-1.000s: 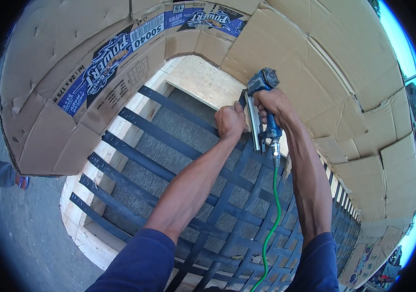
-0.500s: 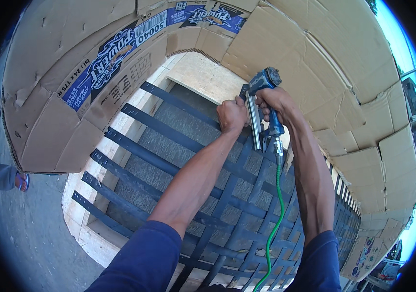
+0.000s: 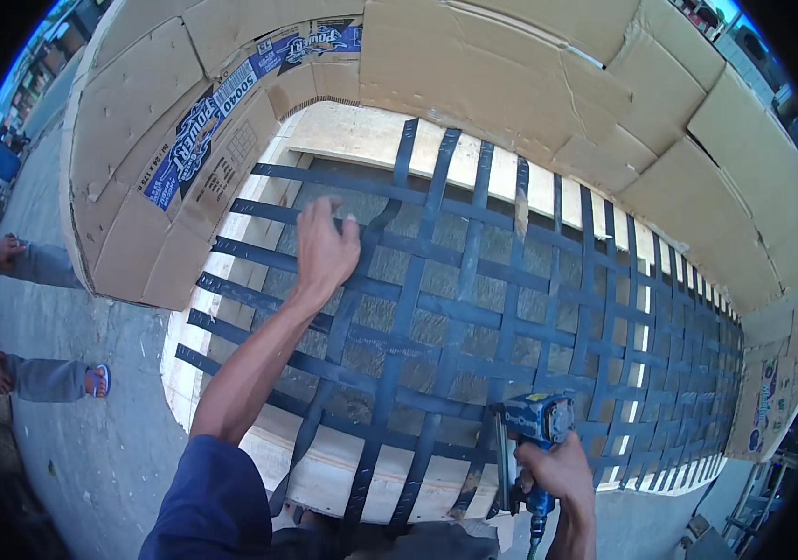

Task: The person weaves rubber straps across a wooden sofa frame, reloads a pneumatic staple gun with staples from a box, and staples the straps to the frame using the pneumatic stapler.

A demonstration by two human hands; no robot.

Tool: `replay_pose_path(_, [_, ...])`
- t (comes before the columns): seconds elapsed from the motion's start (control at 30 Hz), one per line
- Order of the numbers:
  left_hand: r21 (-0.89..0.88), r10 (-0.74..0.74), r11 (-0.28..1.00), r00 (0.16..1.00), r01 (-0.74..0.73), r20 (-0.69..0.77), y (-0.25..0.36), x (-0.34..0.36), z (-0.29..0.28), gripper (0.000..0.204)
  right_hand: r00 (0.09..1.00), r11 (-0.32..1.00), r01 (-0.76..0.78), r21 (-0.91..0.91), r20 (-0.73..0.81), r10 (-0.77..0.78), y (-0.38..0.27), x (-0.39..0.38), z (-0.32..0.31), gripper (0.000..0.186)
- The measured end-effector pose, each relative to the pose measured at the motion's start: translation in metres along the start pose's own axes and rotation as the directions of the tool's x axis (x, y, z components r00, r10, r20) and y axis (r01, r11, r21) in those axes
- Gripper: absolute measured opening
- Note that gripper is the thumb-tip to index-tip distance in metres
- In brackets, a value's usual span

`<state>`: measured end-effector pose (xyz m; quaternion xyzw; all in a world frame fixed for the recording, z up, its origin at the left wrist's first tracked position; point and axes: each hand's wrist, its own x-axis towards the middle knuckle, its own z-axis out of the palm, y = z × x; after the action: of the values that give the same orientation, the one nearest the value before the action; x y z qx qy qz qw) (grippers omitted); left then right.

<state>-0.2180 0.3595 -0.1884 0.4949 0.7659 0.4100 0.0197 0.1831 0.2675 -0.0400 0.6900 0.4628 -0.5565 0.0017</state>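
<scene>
Left hand: our left hand is over the weave, its fingers spread and a little bent, the thumb apart from them; whether the fingertips touch a strap, we cannot tell.
Right hand: we hold with our right hand, the fingers wrapped around the handle; whether one finger presses the trigger, we cannot tell.
Staple gun: the blue staple gun is inside our right fingers' grip, its head just beyond them and its long metal magazine to their left.
Straps: the black straps cross below our left fingers and stretch between both hands, woven over and under.
Wooden frame: the pale wooden frame shows one board beyond our left fingers and another left of our right fingers.
Cardboard: the brown cardboard stands farther beyond our left fingers and curves around to their left.
Neighbour: a sandalled foot is well left of our left fingers.
</scene>
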Motion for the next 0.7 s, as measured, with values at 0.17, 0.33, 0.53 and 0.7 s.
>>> replay_pose_path(0.17, [0.262,-0.131,0.964,0.918,0.031,0.373,0.015,-0.183,-0.140,0.034,0.998,0.998,-0.055,0.012,-0.035,0.055,0.086,-0.030,0.010,0.017])
replay_pose_path(0.33, [0.359,-0.334,0.920,0.787,0.154,0.519,0.046,-0.272,-0.181,0.038,1.000,0.988,-0.020,0.153,-0.005,0.021,0.102,-0.037,0.019,0.025])
replay_pose_path(0.53, [0.046,-0.628,0.664,0.523,0.746,0.576,0.050,-0.265,-0.167,0.032,0.998,0.988,0.032,0.149,-0.053,-0.024,0.100,-0.038,0.029,0.013])
replay_pose_path(0.7, [0.032,-0.653,0.608,0.477,0.793,0.588,0.069,-0.293,-0.184,0.032,0.983,0.990,0.139,0.012,-0.124,-0.136,0.102,-0.043,0.042,0.016])
